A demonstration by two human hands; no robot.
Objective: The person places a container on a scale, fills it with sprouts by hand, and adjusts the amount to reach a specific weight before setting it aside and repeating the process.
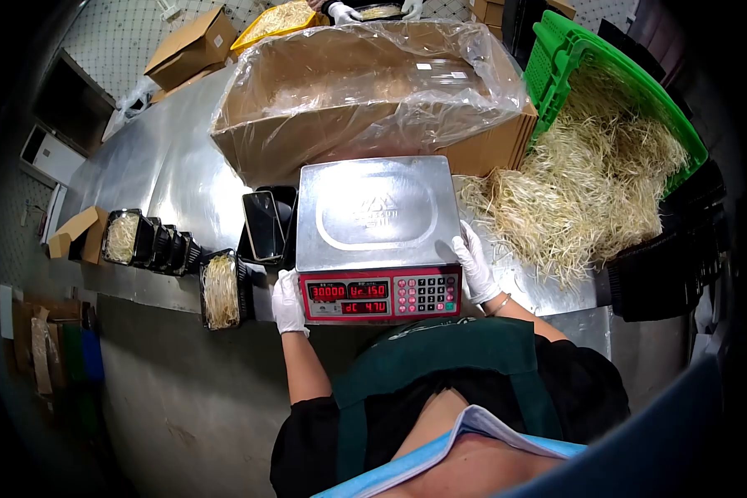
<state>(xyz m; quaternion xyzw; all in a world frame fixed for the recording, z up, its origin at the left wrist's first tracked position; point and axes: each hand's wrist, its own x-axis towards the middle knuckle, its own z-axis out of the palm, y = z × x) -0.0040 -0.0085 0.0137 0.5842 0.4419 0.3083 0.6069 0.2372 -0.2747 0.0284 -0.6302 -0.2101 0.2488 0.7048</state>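
Two gloved hands [289, 304] [476, 266], partly curled, hold the red-fronted scale [379, 236] by its opposite sides.

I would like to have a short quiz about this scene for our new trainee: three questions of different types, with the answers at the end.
1. Multiple choice: What do the left hand and the right hand both touch? (A) the cardboard box; (B) the scale; (C) the yellow basket.
2. True or false: The phone lies on top of the scale.
3. Short answer: What colour is the crate that the loose sprouts spill out of?

Key:
1. B.
2. False; it lies to the left of the scale.
3. Green.
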